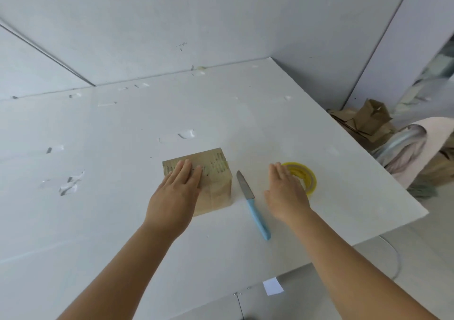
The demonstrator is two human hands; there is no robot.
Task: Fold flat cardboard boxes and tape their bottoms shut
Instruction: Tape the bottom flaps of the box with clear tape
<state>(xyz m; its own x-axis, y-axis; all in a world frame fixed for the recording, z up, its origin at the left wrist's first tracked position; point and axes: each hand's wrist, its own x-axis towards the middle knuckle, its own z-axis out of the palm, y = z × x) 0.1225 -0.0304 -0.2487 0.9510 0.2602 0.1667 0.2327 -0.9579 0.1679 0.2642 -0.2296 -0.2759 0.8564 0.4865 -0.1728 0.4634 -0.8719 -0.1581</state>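
A small brown cardboard box [216, 184] stands folded up on the white table [122, 196], with clear tape across its upward face. My left hand [175, 193] lies flat on top of it, fingers together, pressing on the taped face. To the right, my right hand [285, 193] hovers with fingers stretched out over the near edge of a yellow tape roll [304, 174], holding nothing. Between box and roll lies a knife [253, 204] with a light blue handle, blade pointing away from me.
Scraps of clear tape [70, 184] stick to the table at left and centre. The table's right edge runs close to the tape roll. Beyond it on the floor are a pile of brown cardboard pieces [368, 123] and a bag [403, 152]. White walls stand behind.
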